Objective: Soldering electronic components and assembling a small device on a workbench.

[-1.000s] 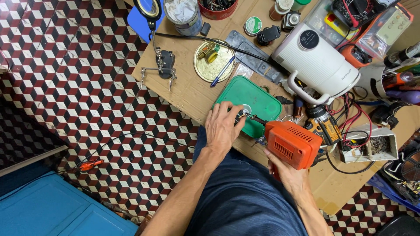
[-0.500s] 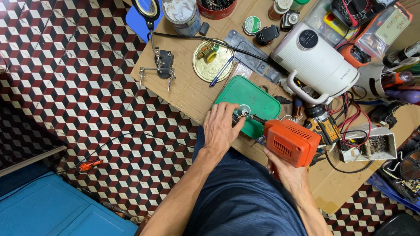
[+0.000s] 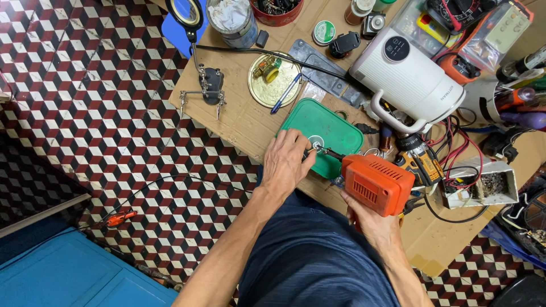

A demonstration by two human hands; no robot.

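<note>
My right hand [image 3: 369, 224] grips an orange soldering gun [image 3: 377, 183] from below, its dark tip pointing left over a green plastic lid [image 3: 327, 122]. My left hand [image 3: 284, 159] rests on the lid's near edge, fingers pinching a small part at the gun's tip beside a small round metal piece [image 3: 315, 141]. Both sit on a cardboard-covered workbench [image 3: 239, 116].
A white electric kettle [image 3: 406, 74] lies right of the lid. A brass dish [image 3: 274, 79] with a blue pen, a helping-hands stand [image 3: 207, 85] with magnifier, a glass jar [image 3: 230, 20], tangled wires [image 3: 455, 150] and a small open box [image 3: 483, 185] crowd the bench. Checkered tile floor at left.
None of note: both hands and the soldering gun stay at the same spot on the green lid.
</note>
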